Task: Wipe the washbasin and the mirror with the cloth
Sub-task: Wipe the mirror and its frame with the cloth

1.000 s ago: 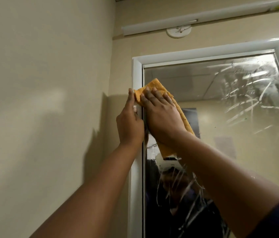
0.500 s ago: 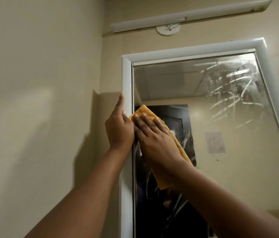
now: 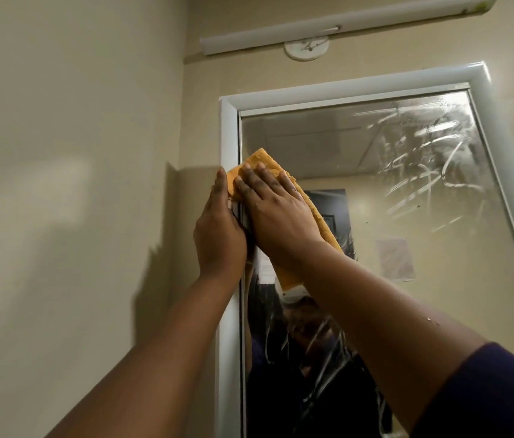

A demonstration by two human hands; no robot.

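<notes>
An orange cloth (image 3: 260,161) lies flat against the mirror (image 3: 407,200) near its upper left edge. My right hand (image 3: 276,207) presses on the cloth with fingers spread, palm flat. My left hand (image 3: 219,226) rests edge-on against the white mirror frame (image 3: 229,137), its fingers touching the cloth's left border. The glass carries wet wipe streaks at the upper right and at the bottom. The washbasin is out of view.
A beige side wall (image 3: 75,184) stands close on the left. Above the mirror runs a long white light fitting (image 3: 344,25) with a round white mount (image 3: 306,49) under it. The mirror reflects a dark door, a paper sheet and the person.
Both hands and the cloth went down the mirror's left edge half a second ago and have now come back up along it. The left hand stayed on the frame.
</notes>
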